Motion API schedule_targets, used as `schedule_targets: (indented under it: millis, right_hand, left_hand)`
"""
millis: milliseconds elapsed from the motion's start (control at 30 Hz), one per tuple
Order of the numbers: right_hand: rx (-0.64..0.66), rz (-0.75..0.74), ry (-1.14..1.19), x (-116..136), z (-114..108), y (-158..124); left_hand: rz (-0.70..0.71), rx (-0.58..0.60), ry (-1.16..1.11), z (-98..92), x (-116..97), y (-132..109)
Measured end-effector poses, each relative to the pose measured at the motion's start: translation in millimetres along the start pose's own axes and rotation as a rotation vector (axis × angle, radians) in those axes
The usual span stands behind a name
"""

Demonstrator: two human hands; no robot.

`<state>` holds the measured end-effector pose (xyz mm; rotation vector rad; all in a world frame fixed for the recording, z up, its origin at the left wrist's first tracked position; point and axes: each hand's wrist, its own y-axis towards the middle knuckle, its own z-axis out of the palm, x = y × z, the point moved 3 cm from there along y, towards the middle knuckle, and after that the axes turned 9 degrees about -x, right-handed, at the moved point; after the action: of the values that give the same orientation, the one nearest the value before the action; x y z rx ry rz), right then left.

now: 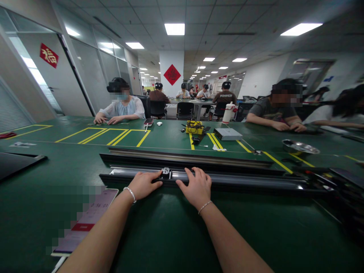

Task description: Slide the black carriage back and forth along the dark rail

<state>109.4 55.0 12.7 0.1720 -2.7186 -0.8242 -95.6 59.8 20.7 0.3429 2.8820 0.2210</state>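
A long dark metal rail (pixel 241 180) lies across the green table in front of me, with a second rail (pixel 184 157) just behind it. My left hand (pixel 142 184) rests on the near rail, its fingers closed beside a small black slider (pixel 165 173) on the rail's track. My right hand (pixel 196 186) lies over the rail a little to the right, fingers spread and curled over its edge. Both wrists wear thin bracelets.
A phone (pixel 88 220) showing a timer lies at my left forearm. A dark tray (pixel 17 161) sits far left, a metal bowl (pixel 300 147) at right, a yellow box (pixel 195 127) and grey box (pixel 228 133) behind. Several people sit across the table.
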Motion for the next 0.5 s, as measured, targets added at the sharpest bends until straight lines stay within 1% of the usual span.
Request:
schedule_targets:
  millis: [267, 500]
  right_hand:
    - [0.008, -0.006, -0.009, 0.2, 0.6, -0.3]
    - [0.027, 0.008, 0.0, 1.2, -2.3, -0.1]
  left_hand:
    - [0.011, 0.013, 0.038, -2.9, -6.2, -0.9]
    - [-0.013, 0.009, 0.035, -2.4, -5.6, -0.8]
